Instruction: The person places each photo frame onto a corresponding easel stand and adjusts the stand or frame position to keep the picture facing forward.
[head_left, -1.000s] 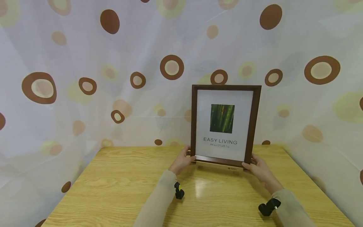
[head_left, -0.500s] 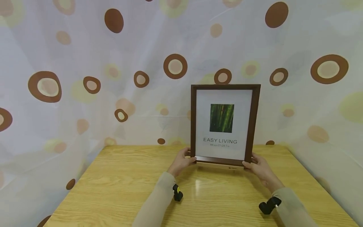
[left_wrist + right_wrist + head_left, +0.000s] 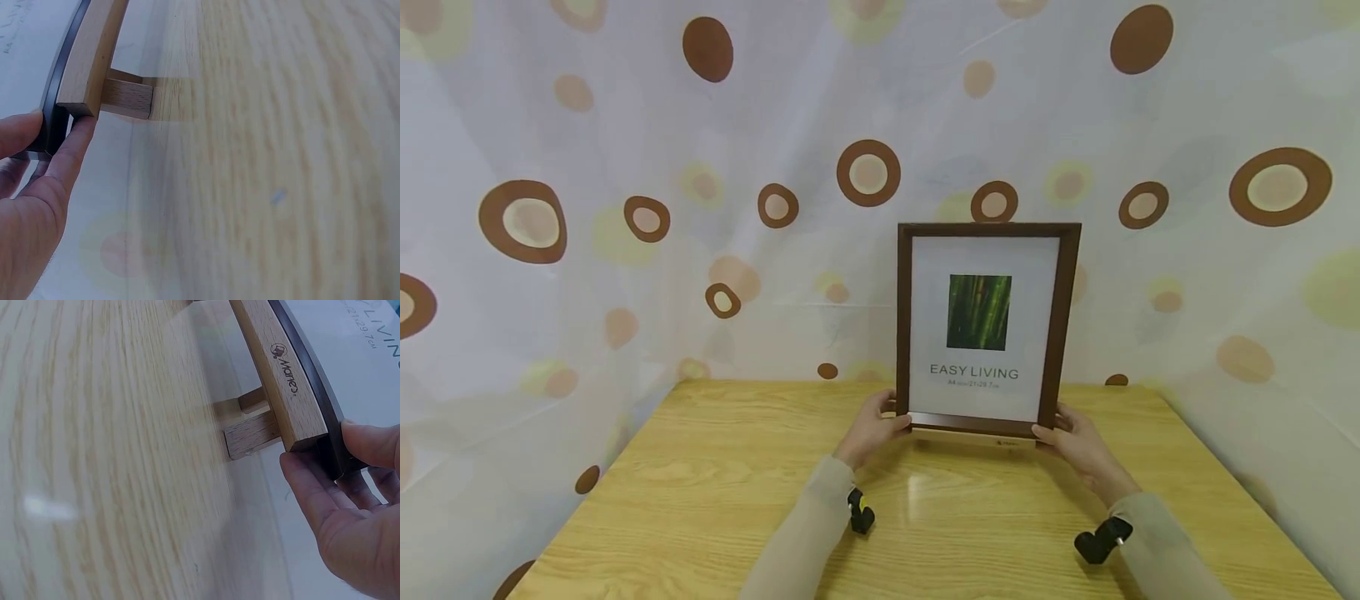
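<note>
In the head view, a brown picture frame (image 3: 977, 312) with a white sheet reading "EASY LIVING" and a green picture leans back slightly. Its bottom edge is at the pale wooden ledge (image 3: 973, 437) of a small easel, whose feet reach the table in both wrist views. My left hand (image 3: 868, 429) grips the lower left corner of the frame, thumb in front and fingers behind. At the lower right corner my right hand (image 3: 1081, 450) holds it likewise. One left fingertip meets the end of the ledge (image 3: 90, 69); a right finger lies by its other end, near printed lettering (image 3: 287, 372). Most of the easel is hidden behind the frame.
A pale wood-grain table (image 3: 715, 492) spreads beneath the hands and to both sides. Behind it hangs a white curtain (image 3: 805, 100) with brown and yellow spots, closing in at the left and right. Each wrist wears a small black camera (image 3: 1101, 540).
The camera view has swung a little, shifting the curtain and table rightward. Against them, the frame, easel ledge and both hands appear slightly further left. Both hands keep hold of the frame.
</note>
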`<control>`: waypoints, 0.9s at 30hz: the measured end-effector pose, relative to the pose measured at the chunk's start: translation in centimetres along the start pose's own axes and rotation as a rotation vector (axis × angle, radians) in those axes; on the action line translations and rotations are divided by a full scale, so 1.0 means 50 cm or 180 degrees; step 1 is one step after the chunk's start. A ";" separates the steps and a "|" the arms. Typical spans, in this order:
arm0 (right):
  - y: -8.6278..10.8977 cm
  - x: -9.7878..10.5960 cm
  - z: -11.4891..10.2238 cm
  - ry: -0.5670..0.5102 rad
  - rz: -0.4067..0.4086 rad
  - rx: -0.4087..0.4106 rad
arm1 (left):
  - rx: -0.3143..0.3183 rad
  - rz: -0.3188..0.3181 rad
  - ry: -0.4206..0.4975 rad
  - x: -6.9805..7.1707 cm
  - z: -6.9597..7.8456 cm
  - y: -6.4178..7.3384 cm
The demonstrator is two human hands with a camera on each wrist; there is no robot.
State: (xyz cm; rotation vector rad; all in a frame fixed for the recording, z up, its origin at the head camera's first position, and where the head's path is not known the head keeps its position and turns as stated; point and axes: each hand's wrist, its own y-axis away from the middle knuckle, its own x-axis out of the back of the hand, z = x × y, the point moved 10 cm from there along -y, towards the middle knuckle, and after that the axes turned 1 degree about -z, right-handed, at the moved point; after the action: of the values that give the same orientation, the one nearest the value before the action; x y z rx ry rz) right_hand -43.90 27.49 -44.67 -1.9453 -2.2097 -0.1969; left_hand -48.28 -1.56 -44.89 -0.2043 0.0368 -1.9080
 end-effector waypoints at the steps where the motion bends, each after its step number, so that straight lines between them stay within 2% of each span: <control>1: 0.000 0.000 -0.001 -0.0006 0.0002 0.0003 | 0.0000 0.0003 0.0026 0.000 0.001 0.000; 7: -0.005 -0.011 -0.006 0.0021 -0.0025 0.0048 | 0.0000 0.0045 0.0091 0.010 -0.003 0.004; 20: -0.024 -0.053 -0.014 -0.0053 -0.0076 0.0006 | -0.0034 0.0042 0.0000 0.053 -0.009 0.018; 27: -0.032 -0.063 -0.011 -0.0078 -0.0044 -0.0024 | -0.0010 0.0064 0.0002 0.066 -0.009 0.021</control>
State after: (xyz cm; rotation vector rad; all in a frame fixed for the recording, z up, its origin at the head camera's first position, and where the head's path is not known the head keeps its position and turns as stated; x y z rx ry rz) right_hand -45.10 24.10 -44.84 -1.9471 -2.2414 -0.1846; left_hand -48.46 -5.03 -45.06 -0.2048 0.0420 -1.8880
